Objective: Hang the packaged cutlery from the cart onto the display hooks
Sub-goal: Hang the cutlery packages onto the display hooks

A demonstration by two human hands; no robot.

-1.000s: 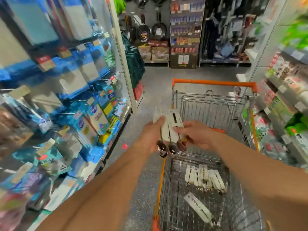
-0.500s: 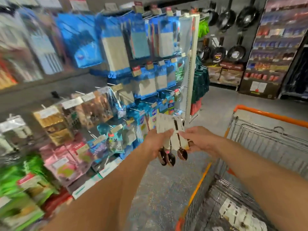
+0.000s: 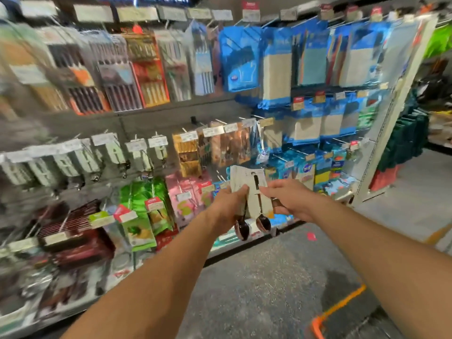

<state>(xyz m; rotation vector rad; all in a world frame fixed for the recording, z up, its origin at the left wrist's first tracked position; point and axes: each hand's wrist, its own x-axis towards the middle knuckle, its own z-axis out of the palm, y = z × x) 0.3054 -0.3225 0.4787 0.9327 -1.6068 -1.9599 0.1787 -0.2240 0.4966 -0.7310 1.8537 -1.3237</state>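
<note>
A small stack of carded spoons, white cards with dark shiny bowls hanging below, is held in front of the shelf wall. My left hand grips the stack's left side and my right hand pinches its right side. On the pegboard to the left, a row of hooks carries similar white carded cutlery under price tags. Only the orange corner of the cart shows, at the bottom right.
The display wall holds chopstick packs on top, blue cloth packs at the right, and green and pink packets lower down. A white end post closes the shelf. Grey speckled floor lies below my arms.
The view has swung left from the cart to face the display wall. Both hands keep hold of the carded spoons and have come closer to the hooks. The cart has nearly left the view.
</note>
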